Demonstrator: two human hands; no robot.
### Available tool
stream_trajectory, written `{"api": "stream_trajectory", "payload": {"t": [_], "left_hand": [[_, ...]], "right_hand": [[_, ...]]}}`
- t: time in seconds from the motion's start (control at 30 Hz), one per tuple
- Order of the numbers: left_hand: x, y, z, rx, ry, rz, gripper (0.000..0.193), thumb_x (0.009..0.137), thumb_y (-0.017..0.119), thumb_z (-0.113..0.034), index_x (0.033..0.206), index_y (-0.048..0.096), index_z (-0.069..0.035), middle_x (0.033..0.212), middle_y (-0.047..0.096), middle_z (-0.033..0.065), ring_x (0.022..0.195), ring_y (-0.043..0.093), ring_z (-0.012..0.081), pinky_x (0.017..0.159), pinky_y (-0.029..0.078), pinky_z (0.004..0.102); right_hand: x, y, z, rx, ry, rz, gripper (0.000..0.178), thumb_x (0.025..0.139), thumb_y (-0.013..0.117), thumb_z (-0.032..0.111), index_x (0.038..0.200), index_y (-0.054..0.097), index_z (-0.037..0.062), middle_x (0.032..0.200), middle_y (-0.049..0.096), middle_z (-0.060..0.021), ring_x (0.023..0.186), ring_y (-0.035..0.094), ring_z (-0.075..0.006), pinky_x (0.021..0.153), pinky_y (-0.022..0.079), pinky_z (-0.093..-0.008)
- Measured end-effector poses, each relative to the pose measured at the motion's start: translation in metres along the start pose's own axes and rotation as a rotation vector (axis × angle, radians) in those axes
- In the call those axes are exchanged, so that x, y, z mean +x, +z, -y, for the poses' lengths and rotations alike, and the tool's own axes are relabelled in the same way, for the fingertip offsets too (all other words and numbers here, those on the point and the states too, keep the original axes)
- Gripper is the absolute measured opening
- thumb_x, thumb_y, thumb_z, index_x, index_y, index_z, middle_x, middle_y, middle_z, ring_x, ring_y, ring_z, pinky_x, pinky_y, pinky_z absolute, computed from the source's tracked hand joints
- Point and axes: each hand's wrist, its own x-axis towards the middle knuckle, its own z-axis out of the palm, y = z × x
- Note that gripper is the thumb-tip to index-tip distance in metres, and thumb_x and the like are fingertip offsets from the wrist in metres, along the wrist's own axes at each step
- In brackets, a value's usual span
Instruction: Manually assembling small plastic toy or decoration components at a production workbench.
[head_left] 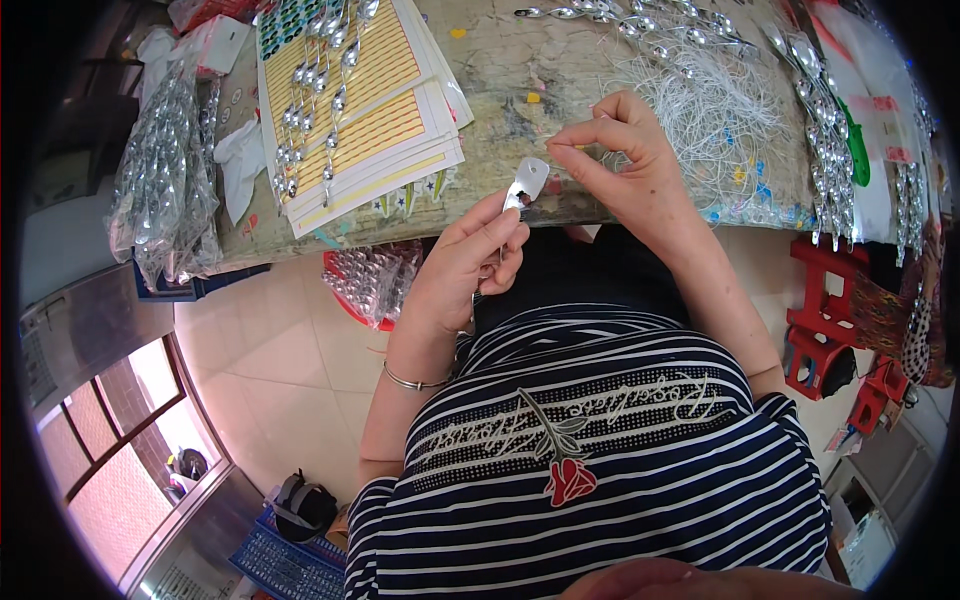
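Note:
Near the table's front edge my left hand (478,248) grips a shiny silver metal piece (527,178) between thumb and fingers. Its wide, flat end points up and has a small hole; a dark patch shows lower down. To the right of it, my right hand (625,150) is raised with thumb and forefinger pinched together. Whatever sits at those fingertips is too small to make out. Sheets (400,130) with yellow and red rows lie to the left, with strings of silver twisted pieces (330,100) on top. A tangle of thin white strands (715,125) lies beyond my right hand.
A clear bag of silver pieces (165,180) hangs over the table's left edge beside a crumpled white tissue (240,165). More silver strings (825,150) and a green tool (856,145) are at the right. Below stand red stools (825,290) and a bagged red container (370,280).

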Motion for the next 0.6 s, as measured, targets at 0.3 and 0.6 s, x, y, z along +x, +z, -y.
{"api": "stream_trajectory", "payload": {"t": [0.3,0.6], "left_hand": [[0.000,-0.006,-0.001,-0.019,0.047,-0.006,0.028,0.097,0.046,-0.018,0.121,0.046,-0.003,0.079,0.047,0.0026,0.052,0.039,0.0059,0.039,0.024,0.0168],[-0.001,-0.009,-0.005,0.034,0.103,-0.045,0.028,0.095,0.053,-0.023,0.116,0.053,-0.004,0.077,0.050,-0.0011,0.052,0.044,0.0040,0.040,0.027,0.0168]], "right_hand": [[-0.005,-0.005,0.008,-0.048,-0.047,0.031,0.013,0.075,0.074,0.010,0.087,0.070,0.0089,0.082,0.045,-0.0017,0.083,0.046,-0.0158,0.075,0.039,-0.0259],[-0.012,-0.003,0.008,-0.059,-0.048,0.090,0.012,0.074,0.074,0.011,0.086,0.070,0.0088,0.083,0.047,-0.0029,0.082,0.047,-0.0168,0.073,0.039,-0.0268]]}}
